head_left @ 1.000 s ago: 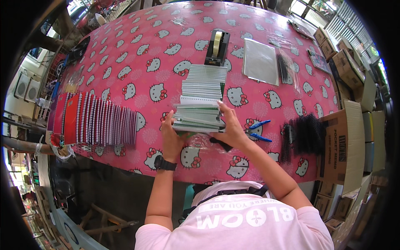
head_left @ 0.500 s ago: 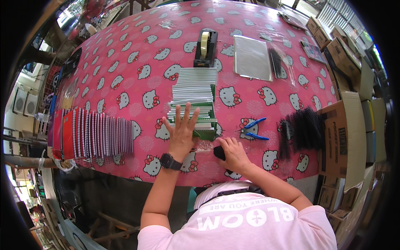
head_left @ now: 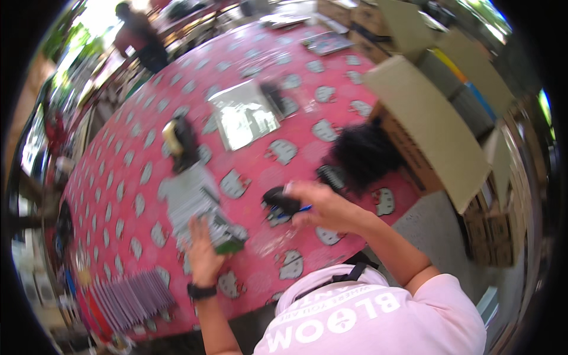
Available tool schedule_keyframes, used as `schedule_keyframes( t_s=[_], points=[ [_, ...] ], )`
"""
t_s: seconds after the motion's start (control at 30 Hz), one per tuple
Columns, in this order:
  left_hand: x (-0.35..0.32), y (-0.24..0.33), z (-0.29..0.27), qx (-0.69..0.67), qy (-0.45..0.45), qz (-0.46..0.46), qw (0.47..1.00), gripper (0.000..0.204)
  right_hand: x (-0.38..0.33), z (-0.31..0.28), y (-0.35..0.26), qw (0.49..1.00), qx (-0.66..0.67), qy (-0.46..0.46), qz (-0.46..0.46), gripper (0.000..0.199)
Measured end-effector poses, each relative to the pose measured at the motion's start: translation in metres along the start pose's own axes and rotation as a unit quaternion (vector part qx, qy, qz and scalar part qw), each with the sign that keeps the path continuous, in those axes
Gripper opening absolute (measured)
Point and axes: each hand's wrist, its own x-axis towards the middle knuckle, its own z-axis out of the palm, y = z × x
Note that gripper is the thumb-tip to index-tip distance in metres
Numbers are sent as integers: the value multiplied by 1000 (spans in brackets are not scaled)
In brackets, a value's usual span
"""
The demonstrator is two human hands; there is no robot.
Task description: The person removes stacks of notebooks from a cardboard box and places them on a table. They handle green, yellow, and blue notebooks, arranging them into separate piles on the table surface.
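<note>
1 row of spiral notebooks (head_left: pixel 127 300) stands left of the left grip (head_left: pixel 204 257), which rests spread-fingered on the booklet stack (head_left: pixel 192 198), apparently steadying it. The right grip (head_left: pixel 325 207) seems wrapped around a blurred black object (head_left: pixel 281 200), beside blue-handled pliers (head_left: pixel 305 208); moving it likely calls for clearing them.

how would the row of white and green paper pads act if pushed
The row of white and green paper pads would likely shift or fan out, being many separate thin pieces. Packed so closely, it may feel heavy for its size.
</note>
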Motion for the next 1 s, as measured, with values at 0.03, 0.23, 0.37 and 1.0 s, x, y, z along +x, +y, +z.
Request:
schedule_keyframes(
  t_s=[0.03,0.23,0.37,1.0],
  points=[
    [-5,-2,-8,-10,2,-13,1000,109,-18,-32,-17,995,81,-48,-45,61],
    [35,97,-90,-231,199,132,943,74,-185,-204,-68,912,168,372,36,24],
    [71,259,-164,-200,265,384,862,40,-231,-264,-36,838,-229,454,196,18],
    [322,620,-17,230,-412,286,834,66,-255,-267,80,840,-174,512,-42,8]
  ],
)
